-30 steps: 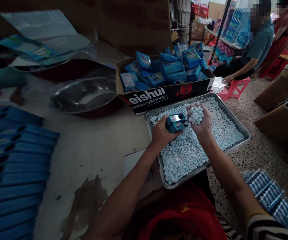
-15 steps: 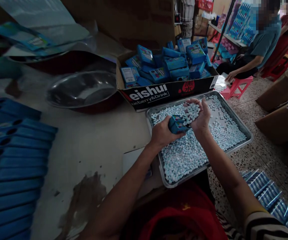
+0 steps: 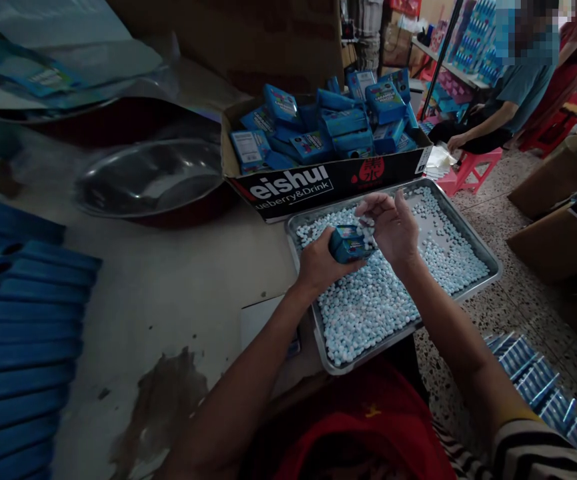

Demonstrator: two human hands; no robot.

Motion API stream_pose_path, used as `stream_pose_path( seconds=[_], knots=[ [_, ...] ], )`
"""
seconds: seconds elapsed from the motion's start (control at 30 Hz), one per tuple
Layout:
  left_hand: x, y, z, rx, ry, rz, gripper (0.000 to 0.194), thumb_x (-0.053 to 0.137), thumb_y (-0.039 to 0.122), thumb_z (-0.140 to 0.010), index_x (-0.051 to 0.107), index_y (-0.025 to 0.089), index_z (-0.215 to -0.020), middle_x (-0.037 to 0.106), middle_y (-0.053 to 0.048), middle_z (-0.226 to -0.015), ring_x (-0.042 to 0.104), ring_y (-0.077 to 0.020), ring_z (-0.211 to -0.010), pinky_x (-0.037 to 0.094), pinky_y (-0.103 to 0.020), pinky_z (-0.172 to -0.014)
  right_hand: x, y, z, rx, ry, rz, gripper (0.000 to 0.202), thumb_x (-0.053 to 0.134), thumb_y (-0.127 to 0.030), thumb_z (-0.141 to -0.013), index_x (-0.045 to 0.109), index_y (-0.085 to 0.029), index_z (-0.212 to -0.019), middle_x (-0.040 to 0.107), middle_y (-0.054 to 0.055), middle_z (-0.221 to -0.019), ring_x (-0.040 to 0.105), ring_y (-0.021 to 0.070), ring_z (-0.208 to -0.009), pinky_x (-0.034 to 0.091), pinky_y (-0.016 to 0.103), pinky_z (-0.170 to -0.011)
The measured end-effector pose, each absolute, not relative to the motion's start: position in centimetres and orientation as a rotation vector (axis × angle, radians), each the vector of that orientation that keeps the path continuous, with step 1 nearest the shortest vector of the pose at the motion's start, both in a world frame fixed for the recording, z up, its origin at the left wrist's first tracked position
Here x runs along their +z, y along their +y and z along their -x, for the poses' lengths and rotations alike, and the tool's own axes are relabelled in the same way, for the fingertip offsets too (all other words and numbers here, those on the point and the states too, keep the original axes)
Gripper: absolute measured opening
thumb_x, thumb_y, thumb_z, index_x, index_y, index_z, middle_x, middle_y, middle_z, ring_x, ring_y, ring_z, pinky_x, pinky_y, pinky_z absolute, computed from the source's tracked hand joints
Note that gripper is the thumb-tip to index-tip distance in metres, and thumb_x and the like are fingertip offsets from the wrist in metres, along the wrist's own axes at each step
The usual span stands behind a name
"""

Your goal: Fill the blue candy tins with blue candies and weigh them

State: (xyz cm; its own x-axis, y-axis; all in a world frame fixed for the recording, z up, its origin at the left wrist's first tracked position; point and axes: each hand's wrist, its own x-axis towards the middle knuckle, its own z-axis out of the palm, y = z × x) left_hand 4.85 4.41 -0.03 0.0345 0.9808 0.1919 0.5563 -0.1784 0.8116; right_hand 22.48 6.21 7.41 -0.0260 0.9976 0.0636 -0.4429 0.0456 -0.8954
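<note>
My left hand (image 3: pixel 321 261) is closed round two small blue candy boxes (image 3: pixel 349 244) pressed together, their ends facing right. My right hand (image 3: pixel 393 228) is beside them, palm tilted toward the boxes and fingers stretched out. A few white candies (image 3: pixel 368 231) lie between its fingers and the box ends; whether they rest on the fingers or on the boxes I cannot tell. Under both hands is a metal tray (image 3: pixel 491 277) spread with small white and pale blue candies (image 3: pixel 368 319).
Behind the tray stands a carton (image 3: pixel 288 190) heaped with blue candy boxes (image 3: pixel 282 105). Metal bowls (image 3: pixel 143 177) stand to its left. Flat blue boxes (image 3: pixel 23 333) are stacked at the left. A white scale-like object (image 3: pixel 263 321) lies by my left forearm. A person (image 3: pixel 513 100) sits at the right back.
The handful of candies in my right palm has mostly gone, and the palm is tipped further toward the boxes. My left hand still holds the boxes. The view has shifted slightly.
</note>
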Motion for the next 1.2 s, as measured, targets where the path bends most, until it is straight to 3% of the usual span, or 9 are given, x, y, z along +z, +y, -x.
stream_pose_path(
  seconds=[0.13,0.27,0.4,0.57,0.67,0.8,1.0,1.1,1.2],
  knots=[
    [0.2,4.4,-4.8,1.048,1.535,-1.715,0.072,0.105,0.059,-0.048,0.064,0.027,-0.098,0.066,0.001,-0.081,0.065,-0.0264,-0.076,0.052,-0.036,-0.076,7.8,4.8,-23.2,1.382,-1.088,0.810,0.083,0.038,-0.097,-0.096,0.077,-0.024,-0.096,0.079,0.010,-0.098,0.076,0.0286,-0.113,0.058,0.048,-0.108],
    [-0.1,4.4,-3.7,1.202,1.469,-1.606,0.075,0.107,0.057,-0.044,0.067,0.025,-0.100,0.072,-0.002,-0.091,0.071,-0.0301,-0.088,0.058,-0.042,-0.088,6.8,3.4,-26.4,1.233,-1.333,0.975,0.083,0.022,-0.089,-0.106,0.076,-0.028,-0.123,0.074,0.010,-0.147,0.063,0.0328,-0.148,0.054,0.059,-0.115],
    [-0.8,4.3,-2.0,1.264,1.321,-1.498,0.085,0.112,0.048,-0.037,0.073,0.025,-0.110,0.079,-0.006,-0.106,0.076,-0.0351,-0.103,0.062,-0.049,-0.101,3.0,1.2,-31.2,0.960,-1.906,1.250,0.050,0.065,-0.070,-0.102,0.074,-0.035,-0.136,0.057,0.008,-0.171,0.051,0.0384,-0.159,0.045,0.067,-0.124],
    [-1.2,3.6,-1.4,1.250,1.183,-1.227,0.085,0.113,0.036,-0.033,0.073,0.023,-0.106,0.081,-0.007,-0.101,0.080,-0.0351,-0.099,0.067,-0.051,-0.094,-1.8,0.1,-32.2,0.592,-2.627,1.279,0.089,0.089,-0.064,-0.088,0.059,-0.033,-0.165,0.033,0.019,-0.185,0.030,0.0505,-0.168,0.032,0.075,-0.131],
    [-0.9,2.5,-2.1,1.105,1.043,-1.077,0.077,0.111,0.033,-0.033,0.075,0.021,-0.101,0.083,-0.009,-0.096,0.081,-0.0359,-0.093,0.069,-0.050,-0.086,-3.0,2.4,-30.3,0.430,-2.711,1.242,0.078,0.083,-0.063,-0.094,0.062,-0.029,-0.162,0.043,0.021,-0.177,0.039,0.0489,-0.161,0.039,0.071,-0.127],
    [-0.2,1.6,-2.8,1.051,1.044,-1.098,0.079,0.111,0.032,-0.035,0.075,0.021,-0.105,0.083,-0.010,-0.101,0.080,-0.0330,-0.092,0.067,-0.045,-0.085,-3.9,6.4,-27.9,0.486,-2.558,1.340,0.043,0.082,-0.037,-0.091,0.076,-0.021,-0.131,0.069,0.021,-0.141,0.062,0.0387,-0.127,0.055,0.052,-0.109],
    [0.5,1.6,-2.5,1.090,1.446,-1.519,0.078,0.110,0.048,-0.040,0.071,0.025,-0.103,0.075,-0.002,-0.090,0.074,-0.0302,-0.089,0.060,-0.038,-0.083,-2.6,9.6,-25.9,1.326,-0.995,1.446,0.024,0.082,-0.035,-0.075,0.065,-0.025,-0.089,0.067,-0.001,-0.078,0.064,0.0191,-0.073,0.052,0.028,-0.062],
    [0.8,1.4,-2.5,0.998,1.603,-1.612,0.080,0.108,0.052,-0.044,0.069,0.026,-0.108,0.074,-0.002,-0.092,0.074,-0.0319,-0.089,0.058,-0.037,-0.081,-0.1,9.0,-25.1,1.553,-0.706,1.159,0.028,0.079,-0.044,-0.078,0.063,-0.024,-0.089,0.068,-0.002,-0.078,0.059,0.0128,-0.062,0.042,0.021,-0.047],
    [1.3,1.2,-3.0,0.858,1.686,-1.676,0.073,0.101,0.055,-0.055,0.066,0.026,-0.111,0.075,-0.002,-0.095,0.075,-0.0319,-0.092,0.056,-0.037,-0.081,2.4,7.2,-23.6,1.619,-0.483,0.798,0.030,0.085,-0.044,-0.079,0.065,-0.023,-0.087,0.073,0.001,-0.086,0.066,0.0134,-0.072,0.050,0.021,-0.054]
  ],
)
